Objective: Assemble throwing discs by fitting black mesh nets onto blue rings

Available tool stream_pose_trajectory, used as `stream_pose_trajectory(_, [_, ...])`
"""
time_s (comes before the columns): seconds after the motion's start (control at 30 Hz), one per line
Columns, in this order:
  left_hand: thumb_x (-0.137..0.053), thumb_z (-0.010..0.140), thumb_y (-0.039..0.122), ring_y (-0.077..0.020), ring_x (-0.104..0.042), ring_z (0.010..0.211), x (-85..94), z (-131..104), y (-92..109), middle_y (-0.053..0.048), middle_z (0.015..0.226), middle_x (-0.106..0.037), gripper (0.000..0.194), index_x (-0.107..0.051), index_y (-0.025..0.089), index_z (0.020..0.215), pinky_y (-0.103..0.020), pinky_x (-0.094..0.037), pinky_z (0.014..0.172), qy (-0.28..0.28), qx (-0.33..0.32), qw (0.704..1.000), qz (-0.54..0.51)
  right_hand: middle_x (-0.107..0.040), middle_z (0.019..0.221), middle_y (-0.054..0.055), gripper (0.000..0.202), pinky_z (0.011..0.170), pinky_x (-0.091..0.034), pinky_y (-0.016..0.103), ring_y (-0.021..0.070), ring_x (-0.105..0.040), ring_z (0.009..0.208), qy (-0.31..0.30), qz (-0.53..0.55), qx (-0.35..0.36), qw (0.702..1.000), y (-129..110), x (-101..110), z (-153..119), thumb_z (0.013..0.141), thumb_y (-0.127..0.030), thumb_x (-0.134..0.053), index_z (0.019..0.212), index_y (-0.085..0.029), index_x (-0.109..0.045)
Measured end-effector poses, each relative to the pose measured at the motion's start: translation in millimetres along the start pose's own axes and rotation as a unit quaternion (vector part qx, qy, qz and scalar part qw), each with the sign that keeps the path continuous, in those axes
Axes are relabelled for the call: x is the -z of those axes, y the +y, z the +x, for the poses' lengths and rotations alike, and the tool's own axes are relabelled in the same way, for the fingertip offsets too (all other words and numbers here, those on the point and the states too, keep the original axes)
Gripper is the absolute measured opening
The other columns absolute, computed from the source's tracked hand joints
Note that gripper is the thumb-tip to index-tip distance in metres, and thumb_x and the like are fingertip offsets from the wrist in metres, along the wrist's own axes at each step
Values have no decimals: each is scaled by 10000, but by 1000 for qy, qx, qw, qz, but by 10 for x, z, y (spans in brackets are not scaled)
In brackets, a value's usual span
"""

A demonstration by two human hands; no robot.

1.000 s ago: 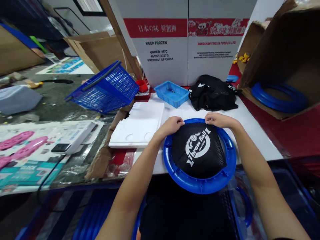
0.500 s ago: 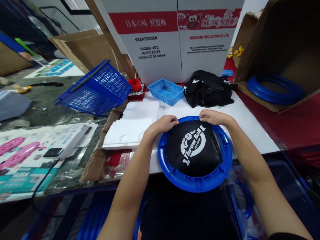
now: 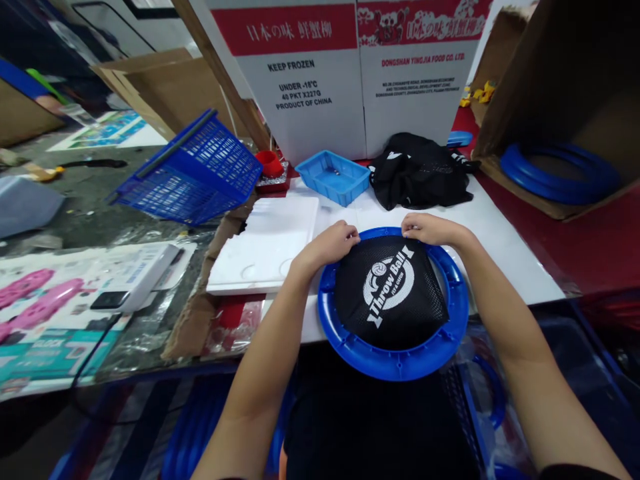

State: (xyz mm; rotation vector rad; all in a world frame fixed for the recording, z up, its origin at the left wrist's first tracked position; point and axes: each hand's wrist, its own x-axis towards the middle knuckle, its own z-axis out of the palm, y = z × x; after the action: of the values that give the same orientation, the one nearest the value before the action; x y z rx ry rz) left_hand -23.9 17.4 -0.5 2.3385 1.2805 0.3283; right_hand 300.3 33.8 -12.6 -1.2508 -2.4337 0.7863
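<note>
A round blue plastic ring [image 3: 400,369] lies in front of me at the table's near edge, its close side overhanging my lap. Across its opening sits a black mesh net [image 3: 357,283] printed "Throw Ball" in white. The net reaches the far rim, while a gap shows along its right side. My left hand [image 3: 341,240] is closed, fingers pinching at the far left of the rim where net and ring meet. Closed likewise, my right hand [image 3: 425,229] pinches the far rim to the right of it. The fingertips hide exactly what is between them.
Behind the ring are a light-blue tray [image 3: 333,177] with small bits inside and a heap of black mesh fabric [image 3: 423,172]. White foam [image 3: 267,250] lies left, near a tilted blue basket [image 3: 193,170]. At right, a cardboard box [image 3: 530,87] holds blue rings [image 3: 560,173].
The view has shifted slightly, with the background a little higher. Both hands remain at the ring's far rim, and the right fingers have bunched slightly closer at the net's edge.
</note>
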Motion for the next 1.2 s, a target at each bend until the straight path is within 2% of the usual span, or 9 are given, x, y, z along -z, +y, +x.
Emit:
stream_pose_trajectory(0.1, [-601, 1079, 341, -295, -691, 1146, -104, -28, 157, -144, 1239, -685, 250, -787, 178, 1114, -465, -557, 1108, 84, -102, 991, 5, -766, 1151, 113, 191, 1049, -578, 459, 279, -716, 1082, 58, 16, 54, 997, -120, -33, 3, 970, -220, -620, 1032, -212, -800])
stream_pose_trajectory(0.2, [-716, 1034, 323, -374, -626, 1355, -242, -44, 265, -171, 1460, -648, 269, -796, 203, 1262, -565, -515, 1202, 64, -159, 983, 66, -730, 1425, 117, 246, 1224, -517, 529, 311, -685, 1339, 40, 33, 129, 990, -234, -102, -13, 1023, -261, -618, 1126, -251, -841])
stream_pose_trajectory(0.33, [-830, 963, 354, -436, -562, 1471, -339, -48, 244, -207, 1606, -576, 410, -782, 190, 1336, -620, -504, 1227, 30, -137, 987, 78, -653, 1612, 108, 292, 1316, -440, 624, 378, -580, 1513, 10, -23, 121, 992, -281, -218, -36, 989, -304, -729, 1251, -294, -857])
stream_pose_trajectory(0.43, [-822, 958, 359, -388, -644, 1370, -296, -41, 189, -200, 1485, -661, 297, -811, 163, 1182, -544, -532, 1204, 35, -137, 990, 9, -663, 1616, 105, 236, 1301, -462, 601, 378, -601, 1504, -4, -26, 114, 993, -277, -235, -32, 974, -330, -756, 1179, -279, -863])
stream_pose_trajectory(0.5, [-747, 985, 312, -326, -710, 1230, -238, -31, 163, -154, 1312, -745, 172, -821, 180, 1066, -485, -558, 1148, 45, -118, 991, -55, -739, 1515, 115, 166, 1250, -503, 565, 361, -670, 1427, 7, 6, 105, 994, -272, -202, -22, 977, -348, -743, 1064, -252, -846])
stream_pose_trajectory(0.6, [-720, 970, 315, -277, -751, 1047, -174, -17, 136, -91, 1066, -818, 168, -841, 197, 970, -423, -577, 1030, 59, -51, 986, -151, -825, 1338, 118, 166, 1159, -549, 534, 341, -756, 1278, 29, 80, 83, 993, -248, -140, -8, 964, -385, -732, 966, -234, -801])
stream_pose_trajectory(0.7, [-803, 883, 357, -269, -763, 956, -172, -6, 114, -67, 949, -854, 183, -873, 192, 921, -392, -569, 958, 78, 11, 972, -223, -841, 1288, 112, 174, 1113, -564, 521, 325, -777, 1198, 37, 125, 57, 990, -218, -121, 6, 945, -394, -717, 929, -232, -778])
stream_pose_trajectory(0.97, [-879, 760, 379, -257, -762, 902, -184, 13, 23, -103, 959, -867, 320, -893, 147, 980, -382, -566, 903, 75, 61, 936, -339, -815, 1248, 130, 176, 1099, -539, 505, 301, -724, 1154, 19, 62, 54, 996, -248, -121, 52, 977, -326, -620, 920, -222, -749])
stream_pose_trajectory(1.2, [-880, 771, 373, -214, -712, 788, -196, 8, 35, -83, 859, -831, 357, -872, 143, 1044, -331, -521, 771, 97, 70, 944, -308, -778, 1257, 121, 174, 1088, -538, 483, 290, -708, 1117, -16, 77, 42, 996, -257, -91, 77, 949, -340, -634, 890, -215, -739])
